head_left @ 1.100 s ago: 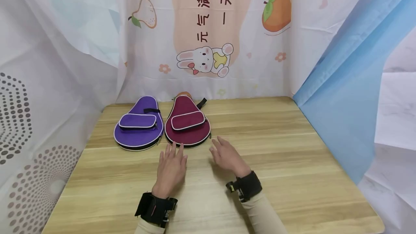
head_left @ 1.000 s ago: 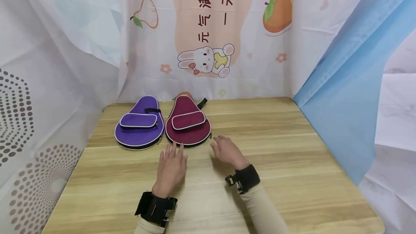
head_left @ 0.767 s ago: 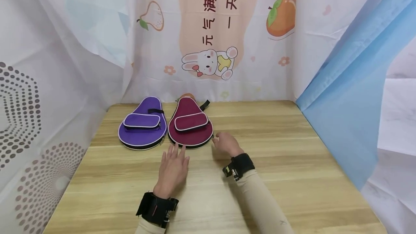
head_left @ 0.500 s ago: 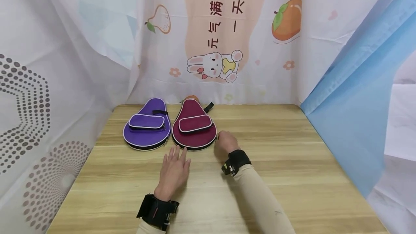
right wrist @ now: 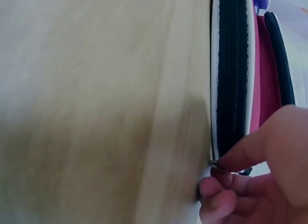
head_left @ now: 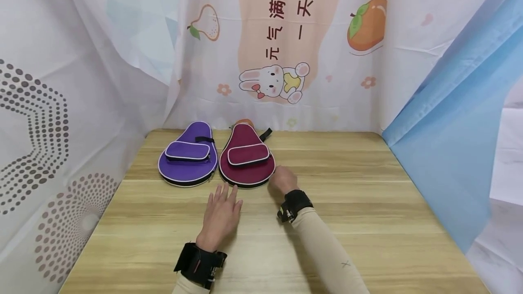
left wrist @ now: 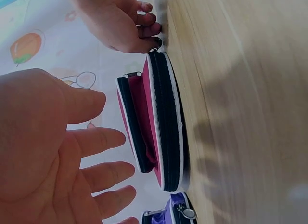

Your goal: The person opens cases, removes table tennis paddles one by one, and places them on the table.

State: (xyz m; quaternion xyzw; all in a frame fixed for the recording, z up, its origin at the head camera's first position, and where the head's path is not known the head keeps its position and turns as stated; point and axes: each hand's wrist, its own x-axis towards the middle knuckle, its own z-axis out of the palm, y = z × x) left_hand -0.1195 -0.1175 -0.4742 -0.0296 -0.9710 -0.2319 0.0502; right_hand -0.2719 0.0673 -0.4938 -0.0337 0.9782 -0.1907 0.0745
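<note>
A maroon table tennis paddle case [head_left: 247,175] with white piping and a front pocket lies flat, narrow end away from me. At its right edge my right hand [head_left: 283,179] pinches the zipper pull [right wrist: 214,164] between thumb and index finger, which the right wrist view shows close up. My left hand [head_left: 222,214] is held over the table just short of the case's rounded near edge, fingers extended. In the left wrist view that hand's fingers are apart from the case, and the black zipper band [left wrist: 168,123] looks closed along the near side.
A purple paddle case [head_left: 185,171] of the same shape lies directly left of the maroon one. Both are on a wood-grain table [head_left: 347,230], near its back edge. A printed curtain [head_left: 318,112] hangs behind, with a blue cloth [head_left: 441,171] at the right.
My right hand has moved in to the maroon case's right edge, and its fingers have closed on the zipper pull. My left hand has stayed nearly still. The head view has shifted slightly.
</note>
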